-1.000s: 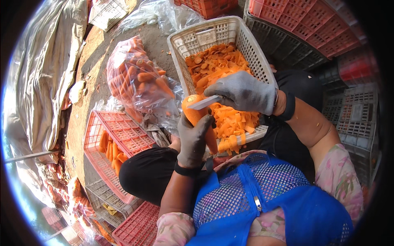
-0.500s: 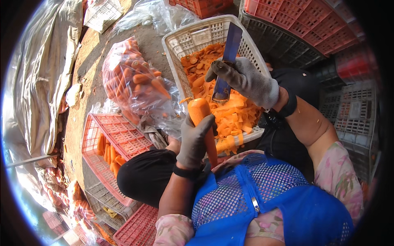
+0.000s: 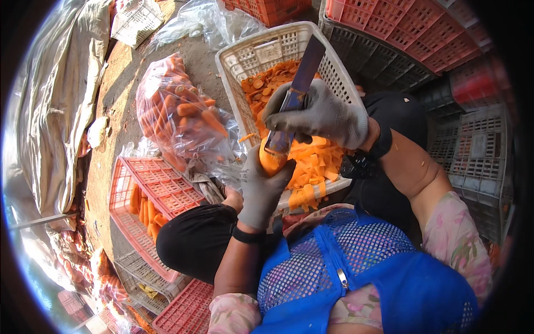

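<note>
Gloved in grey, my left hand (image 3: 259,192) is closed around a carrot (image 3: 270,161); only the carrot's thick upper end shows clearly. My right hand (image 3: 336,114), gloved too, grips a long, flat, dark-blue peeler (image 3: 309,64). Its lower end lies against the top of the carrot, while the other end points up and away. Behind both hands stands a white plastic crate (image 3: 227,78) full of orange carrot peelings (image 3: 318,158) and cut slices. A few peelings hang over its near edge.
A clear bag of carrots (image 3: 175,108) lies left of the white crate. Nearer, a tipped pink crate (image 3: 167,186) holds several carrots (image 3: 146,211). Stacked red crates (image 3: 400,33) and dark ones stand at the right. My bent knee (image 3: 192,236) is beside the pink crate.
My right hand has brought the peeler down and left onto the carrot. My left hand has tilted the carrot, so its narrow lower part no longer shows.
</note>
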Demonstrator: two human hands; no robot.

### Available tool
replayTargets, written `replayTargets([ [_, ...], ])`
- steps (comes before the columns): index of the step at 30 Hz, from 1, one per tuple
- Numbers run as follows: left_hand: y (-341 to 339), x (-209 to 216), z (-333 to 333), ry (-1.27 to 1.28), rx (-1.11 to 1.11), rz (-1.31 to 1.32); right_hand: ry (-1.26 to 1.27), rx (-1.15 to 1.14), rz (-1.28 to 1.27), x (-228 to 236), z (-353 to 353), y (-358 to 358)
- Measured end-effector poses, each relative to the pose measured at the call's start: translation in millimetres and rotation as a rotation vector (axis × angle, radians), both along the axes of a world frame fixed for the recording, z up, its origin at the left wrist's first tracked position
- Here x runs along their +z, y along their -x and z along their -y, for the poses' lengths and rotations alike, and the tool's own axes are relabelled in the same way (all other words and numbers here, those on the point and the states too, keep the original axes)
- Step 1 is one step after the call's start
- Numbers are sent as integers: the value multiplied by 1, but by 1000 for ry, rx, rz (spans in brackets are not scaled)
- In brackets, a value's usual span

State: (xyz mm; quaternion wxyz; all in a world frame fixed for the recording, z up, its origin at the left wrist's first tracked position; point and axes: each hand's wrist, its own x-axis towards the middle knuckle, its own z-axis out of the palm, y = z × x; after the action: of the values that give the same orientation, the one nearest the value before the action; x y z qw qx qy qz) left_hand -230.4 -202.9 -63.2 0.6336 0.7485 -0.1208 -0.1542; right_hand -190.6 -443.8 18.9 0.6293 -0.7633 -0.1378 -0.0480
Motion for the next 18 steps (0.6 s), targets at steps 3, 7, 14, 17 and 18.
replayTargets([
  [3,1,-2,-2,-210,-42,244,118,-71,276,-46,5,-21],
  [7,3,-6,-8,-356,1,539,-206,-138,-266,10,4,-18],
  [14,-10,-9,-14,-354,102,775,-73,-368,-302,-25,23,-37],
  [17,-12,-15,-15,-115,136,558,-298,-272,-289,-16,12,-28],
  [18,-10,-13,-12,-40,139,475,-252,-274,-308,-26,12,-24],
])
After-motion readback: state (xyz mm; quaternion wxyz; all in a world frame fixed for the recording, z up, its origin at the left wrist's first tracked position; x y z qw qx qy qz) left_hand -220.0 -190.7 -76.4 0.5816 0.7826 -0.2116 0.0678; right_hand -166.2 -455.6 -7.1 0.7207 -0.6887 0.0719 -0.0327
